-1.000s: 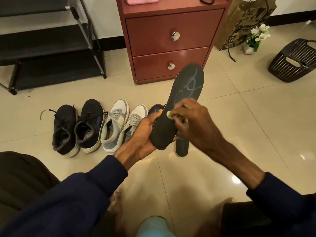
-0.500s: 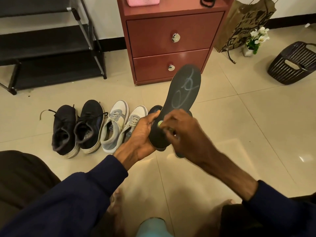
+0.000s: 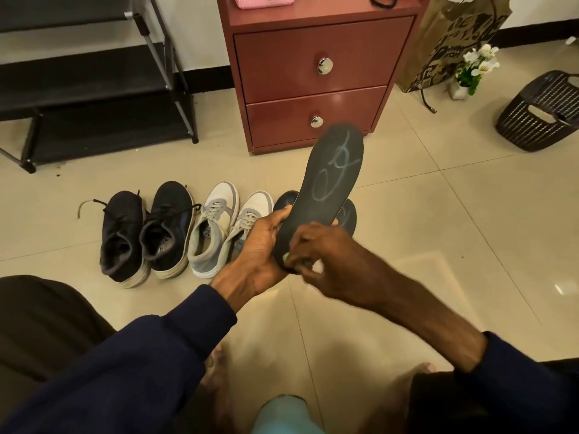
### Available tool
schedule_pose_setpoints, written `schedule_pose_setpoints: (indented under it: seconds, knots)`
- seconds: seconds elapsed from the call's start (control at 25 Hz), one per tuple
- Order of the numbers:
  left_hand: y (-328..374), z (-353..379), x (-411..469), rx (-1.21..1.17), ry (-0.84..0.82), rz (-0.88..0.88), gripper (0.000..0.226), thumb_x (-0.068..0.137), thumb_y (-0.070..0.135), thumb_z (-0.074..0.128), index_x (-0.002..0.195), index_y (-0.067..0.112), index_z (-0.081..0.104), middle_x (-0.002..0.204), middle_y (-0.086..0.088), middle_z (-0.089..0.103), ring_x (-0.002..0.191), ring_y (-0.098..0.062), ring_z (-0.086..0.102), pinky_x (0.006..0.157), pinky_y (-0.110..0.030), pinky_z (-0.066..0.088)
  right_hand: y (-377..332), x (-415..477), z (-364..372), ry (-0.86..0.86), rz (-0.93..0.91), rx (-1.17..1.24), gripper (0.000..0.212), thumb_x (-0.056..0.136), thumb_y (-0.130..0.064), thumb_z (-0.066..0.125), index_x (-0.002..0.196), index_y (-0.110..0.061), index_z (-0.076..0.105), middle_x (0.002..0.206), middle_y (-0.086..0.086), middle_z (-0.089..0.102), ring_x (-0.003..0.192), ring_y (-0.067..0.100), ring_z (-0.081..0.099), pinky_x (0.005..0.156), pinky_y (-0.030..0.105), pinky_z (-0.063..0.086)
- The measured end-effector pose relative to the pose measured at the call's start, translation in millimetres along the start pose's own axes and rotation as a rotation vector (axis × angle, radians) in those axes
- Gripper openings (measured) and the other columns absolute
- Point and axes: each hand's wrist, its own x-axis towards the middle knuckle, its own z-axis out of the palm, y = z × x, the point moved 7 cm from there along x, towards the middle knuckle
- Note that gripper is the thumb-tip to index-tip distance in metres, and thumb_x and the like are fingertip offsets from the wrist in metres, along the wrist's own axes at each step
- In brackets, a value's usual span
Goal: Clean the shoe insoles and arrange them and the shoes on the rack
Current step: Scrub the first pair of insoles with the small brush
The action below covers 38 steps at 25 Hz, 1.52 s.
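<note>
The only marking on the black insole (image 3: pixel 329 183) is a pale looping scrawl across its forefoot, and I cannot read it as letters. The brown paper bag (image 3: pixel 454 42) by the wall carries dark print, too warped to make out. My left grip (image 3: pixel 263 245) is wrapped round the insole's heel edge and holds it raised, toe pointing toward the red drawer cabinet (image 3: pixel 313 73). My right grip (image 3: pixel 322 255) pinches a small pale-green wad (image 3: pixel 285 257) against the heel end. Another dark insole (image 3: pixel 348 214) lies on the floor just behind, beside the grey-white sneakers (image 3: pixel 225 230) and black sneakers (image 3: pixel 147 233).

black insole (image 3: pixel 332 180) with pale scribbles, grey-white sneakers (image 3: pixel 225 230)
</note>
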Motion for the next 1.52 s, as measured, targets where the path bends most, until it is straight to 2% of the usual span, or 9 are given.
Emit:
schedule_pose_setpoints:
  seconds: [0.16,0.36,0.56,0.72,0.92,1.08,1.24,1.36,1.52]
  knots:
    - [3,5,-2,-0.018,-0.033,0.04,0.04,0.106,0.033,0.048,0.1,0.012,0.081,0.102,-0.013,0.075,0.086,-0.027,0.069,0.084,-0.042,0.055,55,1,-39,0.25,0.29,-0.247,0.02,0.076,-0.001,0.081,0.095,-0.003,0.075,0.092,0.014,0.066,0.087,0.031,0.061,0.073,0.041,0.055]
    - [-4,0,2,0.009,-0.015,0.024,0.029,0.103,0.034,0.055,0.107,0.013,0.076,0.096,-0.007,0.069,0.074,-0.019,0.066,0.068,-0.032,0.054,4,-2,-2,0.017,0.006,-0.049,0.017,0.073,0.001,0.078,0.087,-0.009,0.078,0.088,0.008,0.069,0.082,0.022,0.063,0.075,0.027,0.049]
    - [-4,13,-4,-0.031,-0.104,-0.007,0.035,0.103,0.032,0.051,0.111,0.012,0.079,0.117,-0.018,0.069,0.093,-0.033,0.064,0.077,-0.04,0.056,64,-6,-53,0.356,0.366,-0.209,0.018,0.082,-0.002,0.073,0.099,-0.007,0.076,0.097,0.009,0.065,0.091,0.025,0.058,0.079,0.04,0.053]
    - [-6,9,-3,-0.049,-0.055,0.03,0.031,0.105,0.03,0.05,0.108,0.011,0.074,0.097,-0.011,0.075,0.077,-0.025,0.071,0.065,-0.037,0.059,29,-3,-20,0.159,0.14,-0.089,0.018,0.08,-0.002,0.076,0.097,-0.008,0.077,0.097,0.008,0.067,0.091,0.024,0.06,0.078,0.033,0.052]
    - [-7,9,-2,-0.022,-0.083,-0.01,0.037,0.102,0.033,0.053,0.123,0.01,0.072,0.122,-0.021,0.068,0.096,-0.036,0.063,0.079,-0.043,0.055,69,-10,-57,0.436,0.377,-0.187,0.021,0.081,-0.003,0.076,0.102,-0.006,0.076,0.099,0.009,0.066,0.091,0.023,0.058,0.08,0.034,0.054]
    - [-6,5,-1,-0.04,-0.062,0.034,0.03,0.105,0.03,0.05,0.116,0.012,0.072,0.108,-0.012,0.075,0.086,-0.027,0.073,0.072,-0.041,0.059,42,-5,-26,0.188,0.184,-0.078,0.021,0.076,-0.001,0.079,0.095,-0.01,0.078,0.094,0.007,0.069,0.087,0.022,0.061,0.078,0.032,0.054]
    - [-9,12,-2,0.004,-0.157,-0.032,0.041,0.103,0.034,0.052,0.128,0.006,0.07,0.127,-0.024,0.065,0.1,-0.038,0.061,0.086,-0.045,0.053,77,-13,-60,0.417,0.36,-0.105,0.02,0.078,-0.002,0.077,0.096,-0.012,0.077,0.093,0.003,0.067,0.085,0.017,0.059,0.076,0.039,0.055]
    - [-8,12,-2,0.016,-0.209,-0.05,0.042,0.103,0.033,0.046,0.124,0.004,0.069,0.121,-0.021,0.063,0.1,-0.035,0.06,0.097,-0.051,0.047,57,-12,-45,0.313,0.252,-0.024,0.021,0.079,-0.005,0.08,0.099,-0.011,0.077,0.097,0.004,0.07,0.087,0.014,0.06,0.077,0.028,0.055]
    - [-9,12,0,-0.008,-0.189,-0.05,0.05,0.107,0.052,0.037,0.124,0.017,0.069,0.11,-0.011,0.072,0.09,-0.029,0.067,0.086,-0.048,0.056,46,-10,-26,0.209,0.158,0.008,0.021,0.079,-0.007,0.081,0.1,-0.007,0.076,0.097,0.008,0.07,0.089,0.019,0.061,0.076,0.026,0.054]
